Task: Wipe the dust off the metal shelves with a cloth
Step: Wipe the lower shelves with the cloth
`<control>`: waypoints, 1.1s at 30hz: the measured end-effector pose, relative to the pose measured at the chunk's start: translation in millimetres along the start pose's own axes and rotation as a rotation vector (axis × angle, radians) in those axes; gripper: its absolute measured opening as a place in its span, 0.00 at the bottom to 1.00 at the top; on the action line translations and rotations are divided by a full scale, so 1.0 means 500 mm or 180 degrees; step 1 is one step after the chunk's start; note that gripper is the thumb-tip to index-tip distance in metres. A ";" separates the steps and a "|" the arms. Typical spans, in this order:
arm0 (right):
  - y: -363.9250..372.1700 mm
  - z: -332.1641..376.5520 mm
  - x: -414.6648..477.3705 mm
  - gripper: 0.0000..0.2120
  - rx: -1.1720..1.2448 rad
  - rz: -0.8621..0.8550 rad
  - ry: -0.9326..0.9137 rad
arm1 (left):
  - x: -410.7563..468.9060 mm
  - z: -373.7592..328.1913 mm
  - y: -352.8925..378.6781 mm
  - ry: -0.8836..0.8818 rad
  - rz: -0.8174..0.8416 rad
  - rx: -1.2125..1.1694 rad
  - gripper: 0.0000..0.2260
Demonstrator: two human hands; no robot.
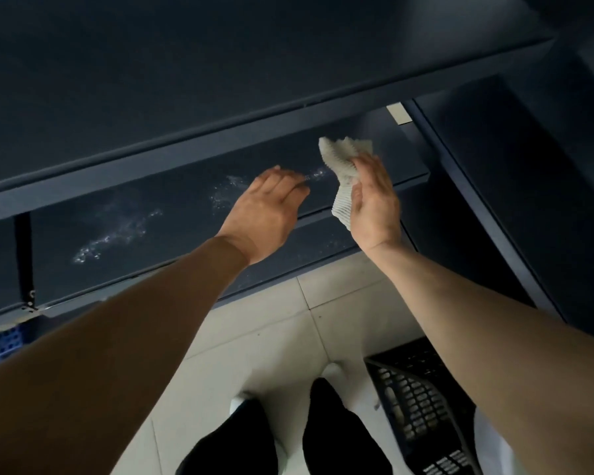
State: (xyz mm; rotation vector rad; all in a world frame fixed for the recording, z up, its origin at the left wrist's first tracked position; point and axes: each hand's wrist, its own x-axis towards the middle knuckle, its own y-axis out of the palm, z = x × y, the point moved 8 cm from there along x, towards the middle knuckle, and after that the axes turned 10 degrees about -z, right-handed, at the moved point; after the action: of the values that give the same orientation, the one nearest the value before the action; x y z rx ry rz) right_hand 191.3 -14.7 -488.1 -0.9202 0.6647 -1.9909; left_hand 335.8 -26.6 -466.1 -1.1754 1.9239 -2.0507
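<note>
On my feed, R hand (374,204) grips the white ribbed cloth (340,166), thumb and fingers (360,162) clenched on it. The cloth is bunched over the right end of the dark blue metal shelf (134,217). L hand (271,207) reaches over the same shelf w/ fingers straight and released, holding nothing; can't tell if the tips touch. I see pale dust streaks (117,234) on the shelf, mostly left of both hands. Black slotted crate (422,406) sits on the tiled floor (254,337).
</note>
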 end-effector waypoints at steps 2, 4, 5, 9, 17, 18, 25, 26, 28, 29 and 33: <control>0.023 -0.036 0.002 0.18 0.0031 -0.0078 0.0072 | -0.006 0.013 0.052 -0.0040 0.0096 0.0047 0.13; 0.049 -0.070 0.007 0.18 0.0066 -0.0141 0.0128 | -0.011 0.026 0.106 -0.0056 0.0198 0.0133 0.14; 0.063 -0.087 0.011 0.18 0.0067 -0.0158 0.0147 | -0.013 0.033 0.133 -0.0088 0.0250 0.0167 0.13; 0.102 -0.136 0.041 0.19 -0.0108 -0.0343 0.0002 | -0.020 0.060 0.228 -0.0347 0.0296 0.0134 0.13; 0.246 -0.243 0.113 0.21 -0.0924 0.0121 -0.0055 | -0.003 0.096 0.372 -0.0461 -0.0018 0.0087 0.16; 0.278 -0.257 0.111 0.21 -0.1063 0.0430 0.0001 | -0.001 0.099 0.386 -0.0461 -0.0070 0.0096 0.16; 0.369 -0.300 0.098 0.23 -0.1215 0.0545 0.0019 | -0.004 0.127 0.474 -0.0483 -0.0255 0.0106 0.16; 0.374 -0.306 0.098 0.24 -0.1299 0.0579 0.0028 | -0.001 0.130 0.476 -0.0526 -0.0320 0.0079 0.16; 0.381 -0.313 0.096 0.24 -0.1457 0.0648 0.0040 | 0.006 0.138 0.478 -0.0656 -0.0380 0.0040 0.15; 0.385 -0.316 0.097 0.24 -0.1492 0.0685 0.0049 | 0.009 0.141 0.480 -0.0699 -0.0369 0.0038 0.15; 0.392 -0.325 0.106 0.26 -0.1574 0.0916 0.0107 | 0.018 0.144 0.484 -0.0760 -0.0257 0.0109 0.14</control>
State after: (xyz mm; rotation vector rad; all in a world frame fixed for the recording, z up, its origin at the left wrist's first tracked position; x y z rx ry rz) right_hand 130.9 -142.4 -706.5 -1.0074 1.2697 -1.6142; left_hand 268.8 -138.3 -682.4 -1.4379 1.7517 -1.8714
